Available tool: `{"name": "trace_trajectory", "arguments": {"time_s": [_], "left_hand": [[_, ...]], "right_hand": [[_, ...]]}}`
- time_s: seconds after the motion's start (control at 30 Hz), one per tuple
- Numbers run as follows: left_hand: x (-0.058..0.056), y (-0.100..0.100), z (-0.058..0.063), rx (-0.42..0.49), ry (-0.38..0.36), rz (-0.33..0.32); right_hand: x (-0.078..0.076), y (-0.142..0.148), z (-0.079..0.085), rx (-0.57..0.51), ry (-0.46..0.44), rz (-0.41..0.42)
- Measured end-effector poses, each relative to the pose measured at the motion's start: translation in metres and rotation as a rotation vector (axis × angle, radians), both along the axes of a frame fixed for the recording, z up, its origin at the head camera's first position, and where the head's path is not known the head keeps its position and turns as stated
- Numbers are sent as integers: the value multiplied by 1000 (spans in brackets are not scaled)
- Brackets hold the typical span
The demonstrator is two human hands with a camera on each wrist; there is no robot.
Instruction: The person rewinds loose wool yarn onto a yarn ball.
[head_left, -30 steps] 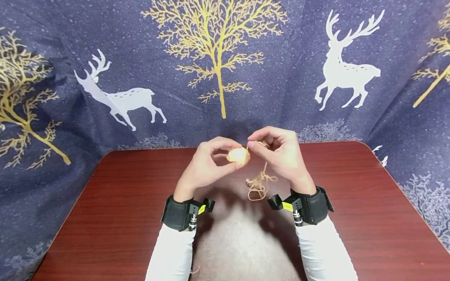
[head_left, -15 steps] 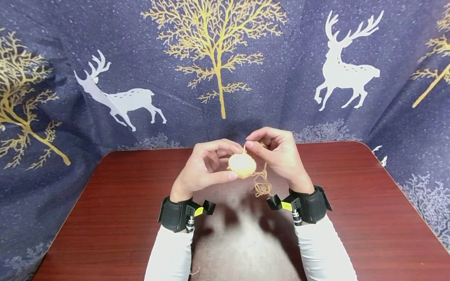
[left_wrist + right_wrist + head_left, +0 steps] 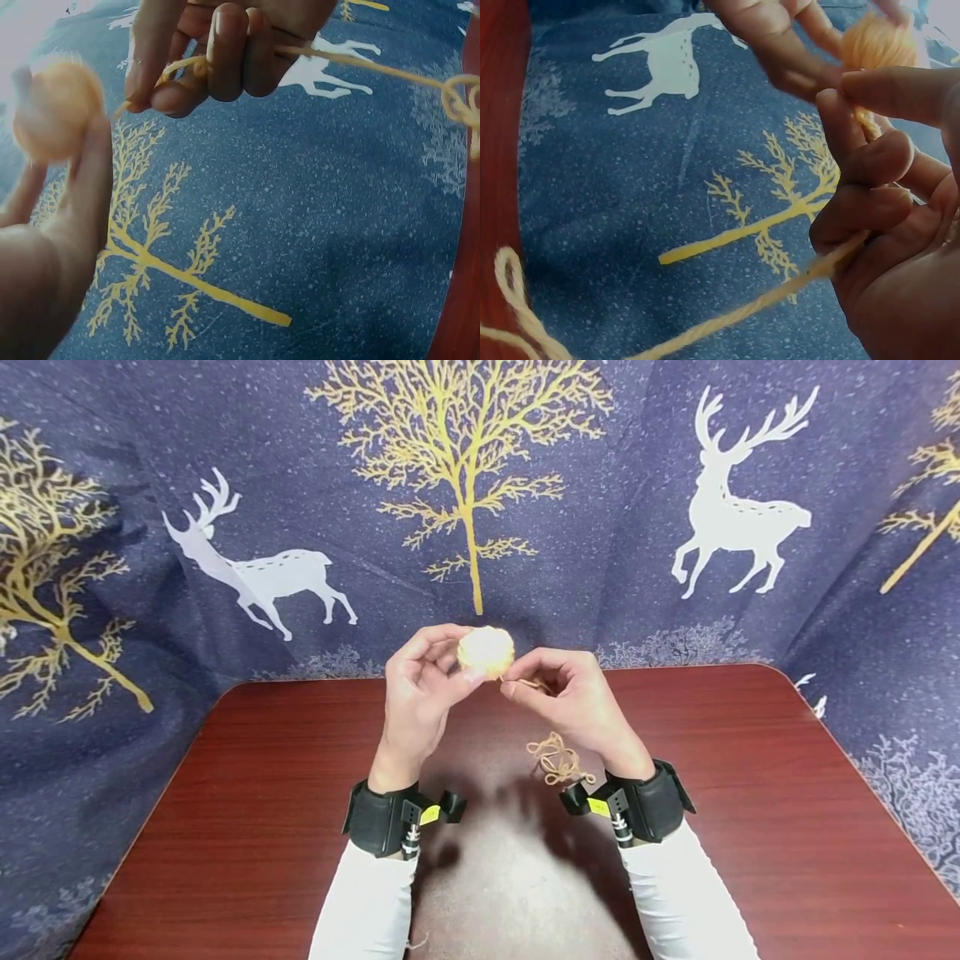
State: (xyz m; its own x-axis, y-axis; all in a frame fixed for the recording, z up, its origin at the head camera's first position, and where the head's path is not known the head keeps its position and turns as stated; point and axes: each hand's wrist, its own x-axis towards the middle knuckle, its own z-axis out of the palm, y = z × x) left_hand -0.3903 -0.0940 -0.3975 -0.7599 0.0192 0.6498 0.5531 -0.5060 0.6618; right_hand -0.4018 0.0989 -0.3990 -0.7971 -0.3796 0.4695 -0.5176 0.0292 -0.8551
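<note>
A small ball of yarn [image 3: 486, 652], pale orange and overexposed in the head view, is held between the thumb and fingers of my left hand [image 3: 426, 693]. My right hand [image 3: 573, 697] is close at its lower right, pinching the yarn strand between thumb and forefinger. In the left wrist view the strand [image 3: 360, 61] passes through the curled fingers of the right hand and runs out to a loose loop. The right wrist view shows the ball [image 3: 879, 46] just beyond the right fingertips, with the strand trailing down to the lower left.
A loose tangle of yarn [image 3: 558, 760] hangs below my right hand over the reddish-brown table [image 3: 262, 793]. A scrap of thread [image 3: 418, 941] lies near the left sleeve. Behind the table hangs a dark blue cloth [image 3: 600, 568] printed with deer and trees.
My left hand has turned the ball and raised it up and to the left. The right hand has followed leftward and slightly down, still pinching the strand. The hanging tangle has swung.
</note>
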Motion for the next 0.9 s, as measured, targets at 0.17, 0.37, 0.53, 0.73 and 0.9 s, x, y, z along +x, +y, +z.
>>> {"name": "trace_trajectory", "arguments": {"time_s": [0.17, 0.37, 0.53, 0.73, 0.9], "left_hand": [[-3, 0, -1, 18, -76, 193], [-6, -1, -5, -92, -114, 344], [-9, -2, -9, -265, -115, 379], [-9, -7, -12, -531, -110, 293], [-7, -12, -14, -737, -63, 116]], "right_hand": [[4, -3, 1, 99, 7, -28], [8, -4, 5, 144, 20, -38], [11, -1, 8, 129, 29, -46], [6, 6, 10, 52, 46, -62], [2, 13, 9, -17, 39, -78]]}}
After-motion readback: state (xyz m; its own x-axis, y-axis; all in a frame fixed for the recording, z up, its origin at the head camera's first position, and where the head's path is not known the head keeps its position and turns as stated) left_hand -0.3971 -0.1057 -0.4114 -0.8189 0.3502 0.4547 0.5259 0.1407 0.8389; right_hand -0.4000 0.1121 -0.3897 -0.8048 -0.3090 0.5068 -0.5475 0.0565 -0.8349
